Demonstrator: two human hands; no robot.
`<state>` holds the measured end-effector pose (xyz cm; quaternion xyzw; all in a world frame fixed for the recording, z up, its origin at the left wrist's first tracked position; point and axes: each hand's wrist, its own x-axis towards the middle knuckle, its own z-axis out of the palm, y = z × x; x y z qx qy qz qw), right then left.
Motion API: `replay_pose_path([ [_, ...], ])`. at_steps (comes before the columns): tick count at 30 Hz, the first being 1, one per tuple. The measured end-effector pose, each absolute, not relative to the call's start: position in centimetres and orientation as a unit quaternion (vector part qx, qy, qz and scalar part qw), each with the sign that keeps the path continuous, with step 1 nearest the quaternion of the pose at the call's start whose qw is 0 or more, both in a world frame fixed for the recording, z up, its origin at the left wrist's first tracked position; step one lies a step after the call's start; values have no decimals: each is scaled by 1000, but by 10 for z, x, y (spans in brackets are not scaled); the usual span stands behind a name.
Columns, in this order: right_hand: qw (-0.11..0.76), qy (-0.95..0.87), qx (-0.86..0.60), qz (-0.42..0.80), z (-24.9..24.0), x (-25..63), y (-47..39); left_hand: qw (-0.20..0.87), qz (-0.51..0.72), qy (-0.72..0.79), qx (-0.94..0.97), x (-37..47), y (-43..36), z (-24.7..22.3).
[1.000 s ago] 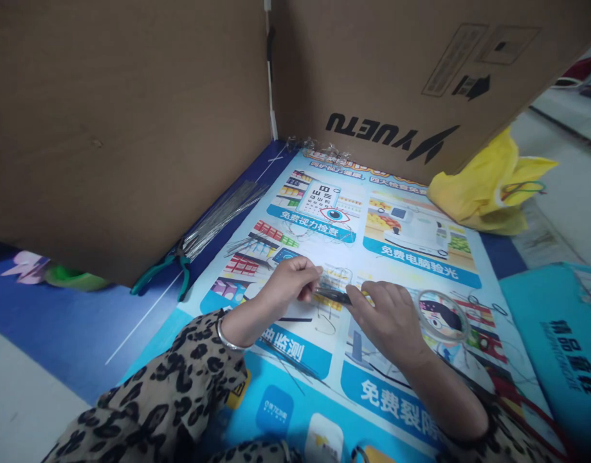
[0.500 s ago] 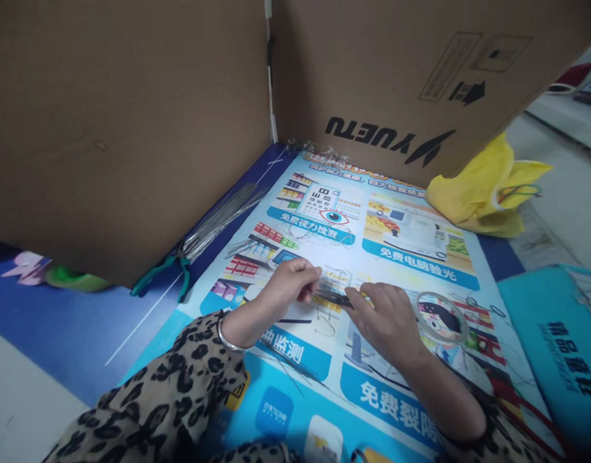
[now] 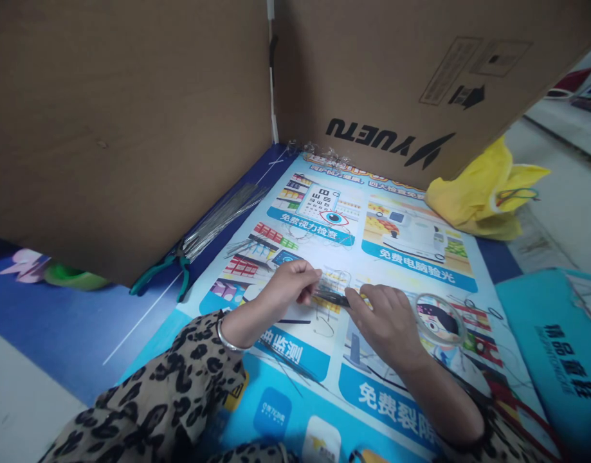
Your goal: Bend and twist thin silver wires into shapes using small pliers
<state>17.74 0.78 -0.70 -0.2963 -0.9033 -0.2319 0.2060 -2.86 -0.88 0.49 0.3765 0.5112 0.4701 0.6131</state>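
My right hand (image 3: pixel 384 321) is closed around a pair of slim dark pliers (image 3: pixel 332 298), whose jaws point left. My left hand (image 3: pixel 292 283) pinches thumb against fingers right at the tip of those jaws. Whatever sits in that pinch is too fine to make out; it looks like thin wire. A curved thin wire (image 3: pixel 324 329) shows just below the pliers. More cut lengths of dark wire (image 3: pixel 295 368) lie on the printed poster (image 3: pixel 319 257) under my hands.
Green-handled pliers (image 3: pixel 183 273) lie at the left by a bundle of straight wires (image 3: pixel 222 222). Cardboard walls (image 3: pixel 372 77) enclose the back and left. A clear ring-shaped roll (image 3: pixel 462 321), a yellow bag (image 3: pixel 473 193) and a teal box (image 3: pixel 531 334) are on the right.
Both hands and the pliers keep almost the same position. Only the camera view has shifted slightly.
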Motion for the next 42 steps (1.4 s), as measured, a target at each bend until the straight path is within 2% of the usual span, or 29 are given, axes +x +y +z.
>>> replay_pose_path([
  [42, 193, -903, -307, -232, -10, 177, 6, 608, 462, 530, 370, -27, -10, 8],
])
